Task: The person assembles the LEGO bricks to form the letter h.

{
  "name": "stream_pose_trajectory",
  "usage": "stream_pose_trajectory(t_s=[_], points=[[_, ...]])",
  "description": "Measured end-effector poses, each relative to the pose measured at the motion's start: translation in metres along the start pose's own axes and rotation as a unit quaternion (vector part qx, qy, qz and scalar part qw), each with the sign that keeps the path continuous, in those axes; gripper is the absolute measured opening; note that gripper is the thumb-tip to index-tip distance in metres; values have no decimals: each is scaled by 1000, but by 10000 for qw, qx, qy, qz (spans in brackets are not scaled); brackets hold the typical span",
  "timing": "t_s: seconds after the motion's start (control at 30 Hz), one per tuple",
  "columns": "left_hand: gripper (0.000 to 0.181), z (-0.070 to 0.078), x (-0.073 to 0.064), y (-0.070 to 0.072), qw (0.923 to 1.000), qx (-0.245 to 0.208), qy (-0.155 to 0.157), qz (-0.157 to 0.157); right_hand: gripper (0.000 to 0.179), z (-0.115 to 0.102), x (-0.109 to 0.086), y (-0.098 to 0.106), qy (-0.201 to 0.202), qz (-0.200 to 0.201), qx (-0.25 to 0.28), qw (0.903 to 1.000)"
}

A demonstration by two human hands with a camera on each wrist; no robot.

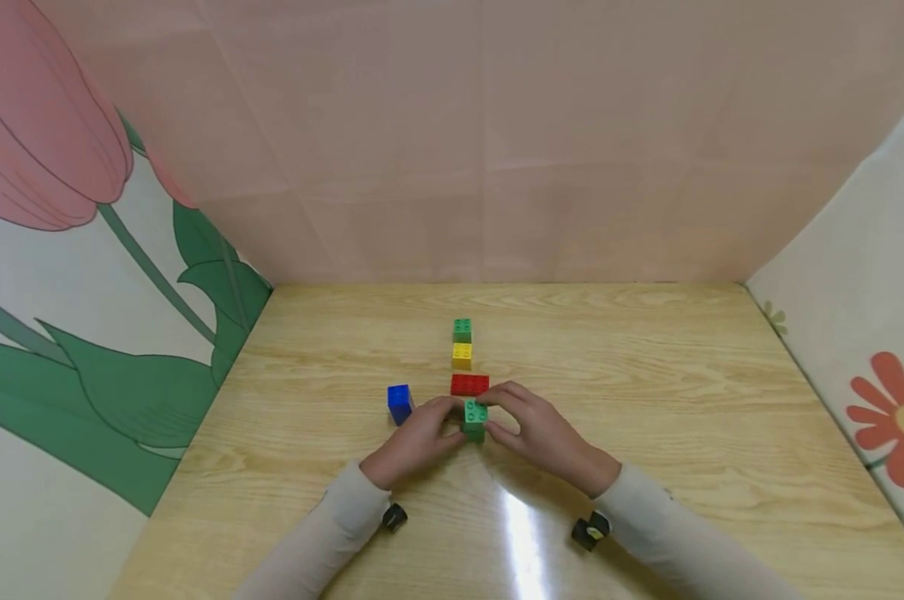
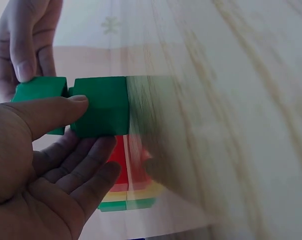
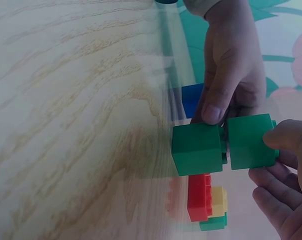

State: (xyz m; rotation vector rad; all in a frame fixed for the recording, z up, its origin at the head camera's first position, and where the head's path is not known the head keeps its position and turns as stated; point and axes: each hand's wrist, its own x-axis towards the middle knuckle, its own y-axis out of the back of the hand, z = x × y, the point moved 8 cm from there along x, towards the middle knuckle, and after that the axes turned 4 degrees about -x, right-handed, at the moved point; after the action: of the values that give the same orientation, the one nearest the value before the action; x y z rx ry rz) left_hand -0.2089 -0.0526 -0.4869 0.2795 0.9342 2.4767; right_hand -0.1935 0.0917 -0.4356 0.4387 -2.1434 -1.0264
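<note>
My left hand (image 1: 422,435) pinches the lower green brick (image 3: 197,150), which stands on the table. Right above it, the upper green brick (image 1: 476,414) is between the thumb and fingers of my right hand (image 1: 540,431). In the right wrist view a narrow gap with studs shows between the two green bricks, and the upper one looks slightly tilted. Just behind them lies a long red brick (image 1: 470,384). A blue brick (image 1: 400,403) stands beside my left hand, on its far left side.
Behind the red brick, a yellow brick (image 1: 461,357) and another green brick (image 1: 462,330) line up toward the back of the wooden table (image 1: 646,367). A pink back wall (image 1: 481,167) and flower-printed side panels (image 1: 811,333) border the table.
</note>
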Motion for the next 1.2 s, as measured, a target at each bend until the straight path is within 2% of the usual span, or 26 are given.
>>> stream_pose_trajectory(t_s=[0.4, 1.2], points=[[31, -2, 1, -1, 10000, -6, -5, -89, 37, 0, -1, -2, 113, 73, -27, 9999], [34, 1, 2, 1, 9997, 168, -43, -167, 32, 0, 5, -5, -149, -371, -69, 9992]])
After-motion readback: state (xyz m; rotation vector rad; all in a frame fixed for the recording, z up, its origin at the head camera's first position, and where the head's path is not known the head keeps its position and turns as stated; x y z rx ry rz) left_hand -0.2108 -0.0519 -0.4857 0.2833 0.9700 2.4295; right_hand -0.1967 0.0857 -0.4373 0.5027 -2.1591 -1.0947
